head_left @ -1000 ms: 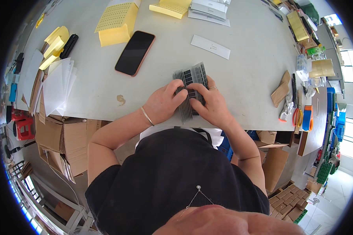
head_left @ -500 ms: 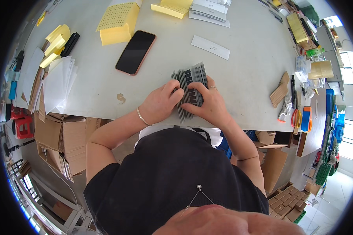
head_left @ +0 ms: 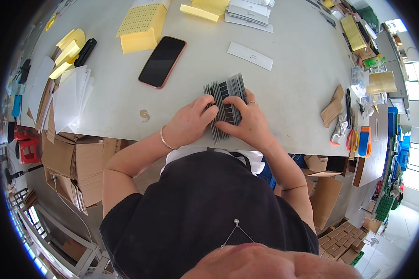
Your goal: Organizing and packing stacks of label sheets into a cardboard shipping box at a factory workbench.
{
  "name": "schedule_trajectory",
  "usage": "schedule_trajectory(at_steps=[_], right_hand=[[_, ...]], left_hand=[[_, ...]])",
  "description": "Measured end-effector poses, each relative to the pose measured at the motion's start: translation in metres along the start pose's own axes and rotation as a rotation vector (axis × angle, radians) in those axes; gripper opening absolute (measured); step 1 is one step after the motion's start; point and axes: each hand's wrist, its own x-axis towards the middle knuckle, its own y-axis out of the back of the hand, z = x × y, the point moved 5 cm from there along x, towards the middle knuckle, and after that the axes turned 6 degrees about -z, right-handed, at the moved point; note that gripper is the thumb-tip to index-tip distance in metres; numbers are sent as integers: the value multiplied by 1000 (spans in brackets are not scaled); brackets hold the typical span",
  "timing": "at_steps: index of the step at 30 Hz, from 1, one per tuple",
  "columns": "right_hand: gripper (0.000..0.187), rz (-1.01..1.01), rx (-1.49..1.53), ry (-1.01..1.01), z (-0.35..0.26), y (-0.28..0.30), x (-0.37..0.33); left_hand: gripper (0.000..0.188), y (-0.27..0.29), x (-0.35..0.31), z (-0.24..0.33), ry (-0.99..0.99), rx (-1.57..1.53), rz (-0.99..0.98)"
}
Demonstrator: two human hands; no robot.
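A fanned stack of thin grey sheets with dark rectangles point(head_left: 224, 89) stands on edge near the table's front edge. My left hand point(head_left: 187, 122) is closed, with its bent fingers and thumb on the stack's left side. From the right, my right hand point(head_left: 250, 122) grips the stack, its thumb and forefinger on the dark rectangles and the other fingers behind. Exactly what kind of sheets they are I cannot tell. Beyond the stack lies a single white strip of card point(head_left: 250, 56). To the left of it is a dark-screened phone point(head_left: 163, 62).
Yellow printed paper pads point(head_left: 142, 23) and a pile of white envelopes point(head_left: 247, 16) lie at the back of the grey table point(head_left: 111, 93). Loose papers point(head_left: 72, 100) and a black stapler-like tool point(head_left: 84, 52) are at left. Tape rolls point(head_left: 364, 141) and a folded cardboard piece point(head_left: 332, 107) lie right.
Hardly anything differs. Both hands keep their hold on the stack, and the view has shifted very slightly.
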Motion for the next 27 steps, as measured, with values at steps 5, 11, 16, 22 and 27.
schedule_trajectory(at_steps=[5, 11, 16, 22, 27], right_hand=[[56, 3, -12, 20, 2, -2, 1], [56, -5, -2, 19, 3, -2, 1], [56, 18, 7, 34, 3, -1, -1], [56, 0, 13, -6, 4, -1, -3], [59, 13, -25, -3, 0, -1, 0]], left_hand=[[28, 2, 1, -1, 12, 35, -25], [18, 12, -6, -12, 18, 123, -212], [16, 20, -4, -15, -99, 99, -310], [16, 21, 8, -23, -116, 216, -414], [30, 26, 48, -24, -63, 222, -344]])
